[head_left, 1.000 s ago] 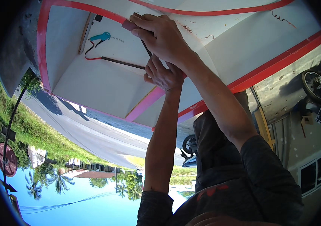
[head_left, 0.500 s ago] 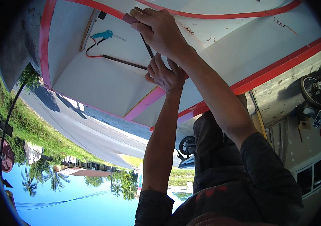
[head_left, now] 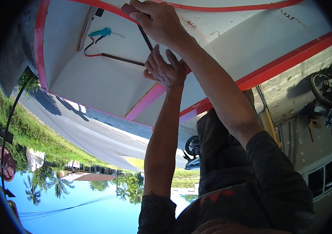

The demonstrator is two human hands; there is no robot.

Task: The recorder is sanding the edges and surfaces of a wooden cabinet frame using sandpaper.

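My right hand (head_left: pixel 160 21) is closed around a small brownish-mauve piece that looks like sandpaper (head_left: pixel 128 9), pressed on the red edge of a large white panelled body (head_left: pixel 95 84). Nearer to me, my left hand (head_left: pixel 166 71) lies with its fingers apart over the pink-and-red edge of a divider (head_left: pixel 146 102); it holds nothing that I can see. Inside the white recess beyond lies a teal air blow gun (head_left: pixel 103 32) with a thin bent nozzle. A red and black line runs from it to a dark straight strip (head_left: pixel 123 59) that ends by my left fingers.
A broad red edge (head_left: pixel 286 60) runs to the right of my forearms. A wooden strip (head_left: pixel 87 29) stands at the recess's left side. Reddish curled scraps (head_left: pixel 293 17) lie on the white surface. A motorbike (head_left: pixel 325 91) stands at right; a road (head_left: pixel 84 123) lies at left.
My right hand has slid a little left and away from me with the sandpaper-like piece. The left hand's fingers have spread and lifted slightly. The view has shifted a little.
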